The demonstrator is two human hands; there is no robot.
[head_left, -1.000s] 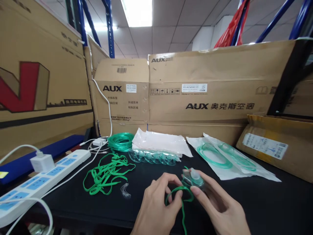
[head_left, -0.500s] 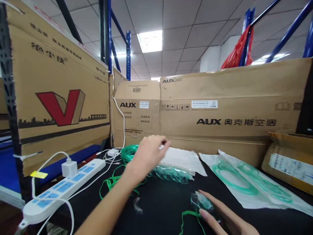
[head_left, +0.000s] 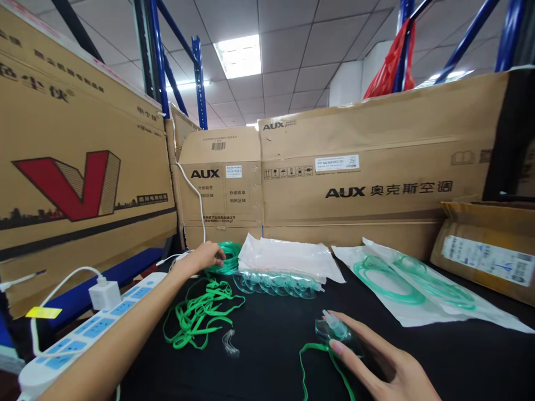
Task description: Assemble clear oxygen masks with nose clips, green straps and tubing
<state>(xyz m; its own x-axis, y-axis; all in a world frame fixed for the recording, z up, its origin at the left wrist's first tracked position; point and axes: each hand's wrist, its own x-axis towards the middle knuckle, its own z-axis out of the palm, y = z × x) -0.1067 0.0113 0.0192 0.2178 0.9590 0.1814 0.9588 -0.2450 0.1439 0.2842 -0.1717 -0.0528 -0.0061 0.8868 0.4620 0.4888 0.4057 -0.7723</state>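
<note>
My right hand holds a clear green oxygen mask between thumb and fingers, above the black table. A green elastic strap hangs from the mask. At the back left, my left hand has its fingers curled at the coil of green tubing, closed on its left side. Just right of the coil, a row of several clear green masks lies in front of white bags. A tangle of green elastic straps lies nearer me, beside a small bunch of thin clear strips.
On the right lie two white pouches with green tubing showing through. An open cardboard box stands at the far right. A white power strip with a plugged-in charger runs along the left. Tall cartons wall the back.
My left hand has moved left, from over the white bags to the tubing coil, uncovering the green straps. My right hand still holds the mask. The view has shifted slightly.
</note>
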